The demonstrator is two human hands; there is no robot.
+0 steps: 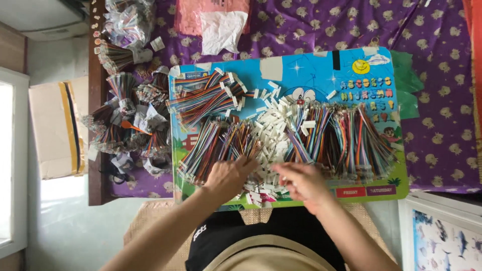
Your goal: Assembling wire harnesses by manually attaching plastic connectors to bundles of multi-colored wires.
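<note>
head view: looking straight down at the person's own two hands over a colourful cartoon board (351,65) laid on a purple patterned cloth (432,125).
left hand (227,175): palm down, fingers spread and pressed onto a bundle of multicoloured wire leads (216,143); not closed round anything that I can see.
right hand (301,179): fingers curled together at the edge of the white connector pile (271,135); seems to pinch a small white piece, too small to tell for sure.
hands relation: apart, the connector pile between them.
work items: wire bundles lie fanned across the board; another wide fan of wire leads (351,135) sits right of the pile.
step (judgement): sorting or picking single leads/connectors from the middle heap.
next move needs (judgement): fine fingertip pinch to free one piece without dragging neighbours; left hand steadying the bundle.
off-board: tied wire bundles (125,115) to the left, a white crumpled bag (221,30) at top.
</note>
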